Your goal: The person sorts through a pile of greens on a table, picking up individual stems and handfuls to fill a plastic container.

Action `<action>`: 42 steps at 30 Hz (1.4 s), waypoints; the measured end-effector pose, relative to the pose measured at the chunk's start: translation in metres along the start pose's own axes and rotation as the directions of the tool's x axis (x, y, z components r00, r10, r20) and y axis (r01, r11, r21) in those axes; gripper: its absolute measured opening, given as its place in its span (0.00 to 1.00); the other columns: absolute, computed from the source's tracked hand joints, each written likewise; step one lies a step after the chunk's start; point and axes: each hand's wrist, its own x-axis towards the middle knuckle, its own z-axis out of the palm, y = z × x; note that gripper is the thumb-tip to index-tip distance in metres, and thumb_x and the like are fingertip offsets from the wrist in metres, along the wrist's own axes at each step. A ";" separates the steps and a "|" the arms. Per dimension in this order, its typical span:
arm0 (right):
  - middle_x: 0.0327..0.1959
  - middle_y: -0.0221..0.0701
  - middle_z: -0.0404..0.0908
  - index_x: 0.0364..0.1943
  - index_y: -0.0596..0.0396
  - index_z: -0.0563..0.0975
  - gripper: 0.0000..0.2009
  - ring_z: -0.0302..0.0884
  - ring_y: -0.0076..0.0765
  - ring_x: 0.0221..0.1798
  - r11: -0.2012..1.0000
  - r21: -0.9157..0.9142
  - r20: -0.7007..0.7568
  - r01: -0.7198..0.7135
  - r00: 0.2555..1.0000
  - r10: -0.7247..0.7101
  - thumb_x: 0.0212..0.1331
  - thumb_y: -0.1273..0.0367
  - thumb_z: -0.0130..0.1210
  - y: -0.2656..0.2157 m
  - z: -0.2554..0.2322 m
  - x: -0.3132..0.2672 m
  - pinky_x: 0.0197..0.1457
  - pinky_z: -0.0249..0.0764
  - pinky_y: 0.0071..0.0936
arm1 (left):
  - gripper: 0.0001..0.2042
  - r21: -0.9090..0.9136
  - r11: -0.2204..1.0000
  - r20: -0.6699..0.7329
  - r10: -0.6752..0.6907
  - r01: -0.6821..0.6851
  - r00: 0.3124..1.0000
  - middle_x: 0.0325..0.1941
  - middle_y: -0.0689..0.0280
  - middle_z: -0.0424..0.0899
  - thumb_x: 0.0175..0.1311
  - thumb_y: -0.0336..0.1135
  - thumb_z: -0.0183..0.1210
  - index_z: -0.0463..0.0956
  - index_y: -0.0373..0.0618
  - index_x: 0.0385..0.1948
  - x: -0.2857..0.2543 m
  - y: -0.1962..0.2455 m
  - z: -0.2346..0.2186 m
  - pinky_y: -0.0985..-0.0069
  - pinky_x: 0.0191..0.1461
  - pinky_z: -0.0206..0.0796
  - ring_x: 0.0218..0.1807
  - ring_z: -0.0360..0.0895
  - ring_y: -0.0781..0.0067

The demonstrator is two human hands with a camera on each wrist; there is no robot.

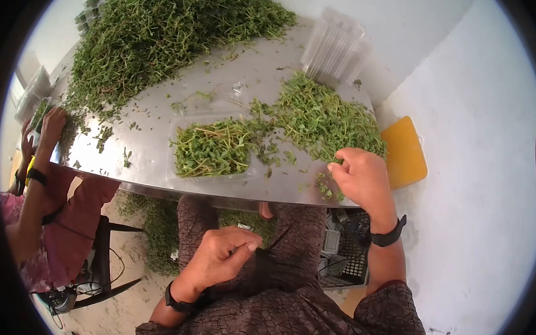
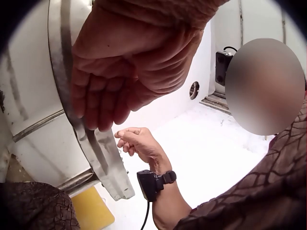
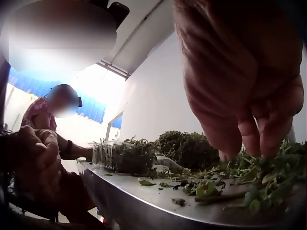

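Observation:
My left hand [image 1: 221, 258] hangs over my lap, its fingers loosely curled and nothing visible in them; the left wrist view shows that hand [image 2: 132, 62] with bent, relaxed fingers. At the table's right front edge, my right hand [image 1: 364, 175] is beside the near end of a loose pile of green sprigs [image 1: 331, 115]. Its fingers are bent, with no sprig visible between them. In the right wrist view this hand [image 3: 244, 86] points its fingertips down at the sprigs [image 3: 261, 179]. An open clear tray [image 1: 169, 165] holding sprigs [image 1: 214, 148] lies left of the pile.
A large heap of greens [image 1: 157, 41] covers the table's back left. Stacked clear containers [image 1: 334, 47] stand at the back right, a yellow board [image 1: 404, 154] beyond the right edge. Another person's hands [image 1: 53, 125] are at the left end. Below are a black crate [image 1: 357, 270] and greens.

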 end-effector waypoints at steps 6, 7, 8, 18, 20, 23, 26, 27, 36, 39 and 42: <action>0.18 0.44 0.76 0.19 0.60 0.75 0.07 0.77 0.53 0.25 0.931 -0.312 -0.021 0.187 0.979 -0.203 0.47 0.71 0.58 0.013 0.020 0.015 0.29 0.72 0.43 | 0.06 0.081 0.996 0.025 0.039 -0.041 0.999 0.37 0.54 0.88 0.63 0.26 0.60 0.84 0.35 0.35 -0.004 -0.002 0.000 0.69 0.42 0.78 0.41 0.86 0.59; 0.17 0.44 0.75 0.18 0.58 0.73 0.07 0.76 0.55 0.24 0.932 -0.304 -0.036 0.199 0.975 -0.220 0.47 0.72 0.57 0.014 0.020 0.018 0.29 0.71 0.44 | 0.06 0.084 0.996 0.035 0.033 -0.036 0.999 0.37 0.54 0.88 0.63 0.26 0.60 0.84 0.35 0.35 -0.004 -0.003 -0.001 0.68 0.42 0.78 0.41 0.86 0.59; 0.16 0.44 0.73 0.16 0.57 0.72 0.08 0.75 0.56 0.24 0.932 -0.297 -0.052 0.210 0.970 -0.236 0.47 0.72 0.55 0.014 0.021 0.021 0.28 0.69 0.45 | 0.06 0.088 0.996 0.045 0.028 -0.032 0.999 0.38 0.54 0.88 0.63 0.26 0.60 0.84 0.35 0.35 -0.004 -0.004 -0.001 0.68 0.43 0.78 0.41 0.86 0.59; 0.31 0.44 0.81 0.38 0.59 0.80 0.10 0.80 0.54 0.35 0.939 -0.262 -0.088 0.221 0.964 -0.252 0.51 0.71 0.59 -0.023 0.008 0.050 0.39 0.75 0.43 | 0.06 0.090 0.996 0.027 0.027 -0.030 0.999 0.37 0.55 0.87 0.64 0.28 0.60 0.83 0.36 0.36 -0.004 -0.014 -0.006 0.67 0.43 0.77 0.41 0.85 0.57; 0.38 0.44 0.82 0.47 0.57 0.80 0.16 0.81 0.54 0.41 0.942 -0.150 0.009 0.299 0.953 -0.302 0.51 0.69 0.61 -0.029 0.016 0.056 0.44 0.76 0.42 | 0.06 0.101 0.995 0.040 0.006 -0.010 0.999 0.37 0.55 0.87 0.64 0.28 0.59 0.83 0.36 0.36 -0.004 -0.013 -0.008 0.67 0.43 0.77 0.41 0.85 0.57; 0.33 0.45 0.80 0.36 0.60 0.79 0.10 0.79 0.55 0.36 0.915 -0.208 0.071 0.344 0.939 -0.337 0.50 0.70 0.60 -0.035 0.031 0.067 0.40 0.74 0.46 | 0.06 0.089 0.996 0.027 0.020 -0.022 0.999 0.37 0.55 0.87 0.64 0.28 0.59 0.83 0.36 0.36 -0.005 -0.017 -0.008 0.67 0.44 0.77 0.41 0.85 0.56; 0.26 0.46 0.76 0.28 0.61 0.75 0.07 0.77 0.56 0.31 0.894 -0.258 0.107 0.367 0.930 -0.352 0.47 0.71 0.58 -0.026 0.045 0.079 0.35 0.72 0.48 | 0.05 0.074 0.996 -0.017 0.057 -0.055 0.998 0.32 0.55 0.85 0.59 0.25 0.59 0.82 0.36 0.34 -0.003 -0.017 -0.006 0.65 0.42 0.76 0.37 0.84 0.52; 0.21 0.46 0.74 0.24 0.61 0.73 0.07 0.76 0.56 0.28 0.881 -0.259 0.093 0.397 0.918 -0.386 0.46 0.72 0.57 -0.023 0.047 0.082 0.33 0.71 0.49 | 0.05 0.081 0.995 -0.006 0.055 -0.055 0.998 0.32 0.55 0.85 0.59 0.25 0.59 0.82 0.36 0.34 -0.004 -0.018 -0.005 0.65 0.42 0.76 0.37 0.84 0.52; 0.22 0.44 0.78 0.23 0.59 0.76 0.01 0.78 0.56 0.27 0.956 -0.015 -0.181 0.294 0.939 -0.292 0.45 0.76 0.55 -0.009 0.030 0.078 0.31 0.73 0.45 | 0.06 0.128 0.992 0.023 -0.015 0.012 1.000 0.37 0.55 0.87 0.63 0.27 0.60 0.83 0.36 0.36 -0.004 -0.014 -0.008 0.67 0.44 0.77 0.41 0.85 0.56; 0.22 0.39 0.79 0.29 0.60 0.77 0.03 0.77 0.43 0.24 0.966 0.217 -0.124 0.144 0.985 -0.119 0.49 0.77 0.56 0.001 0.018 0.074 0.30 0.72 0.38 | 0.06 0.151 0.989 0.035 -0.008 0.002 0.999 0.37 0.55 0.87 0.63 0.27 0.60 0.83 0.36 0.36 -0.001 -0.012 -0.006 0.67 0.43 0.77 0.40 0.85 0.55; 0.21 0.33 0.77 0.31 0.62 0.78 0.02 0.73 0.25 0.23 0.896 0.445 -0.020 -0.004 1.000 0.015 0.55 0.77 0.58 -0.002 0.011 0.069 0.28 0.70 0.28 | 0.06 0.117 0.991 -0.001 0.065 -0.064 0.998 0.32 0.53 0.84 0.58 0.24 0.58 0.81 0.34 0.34 -0.002 -0.014 -0.001 0.63 0.41 0.75 0.36 0.82 0.50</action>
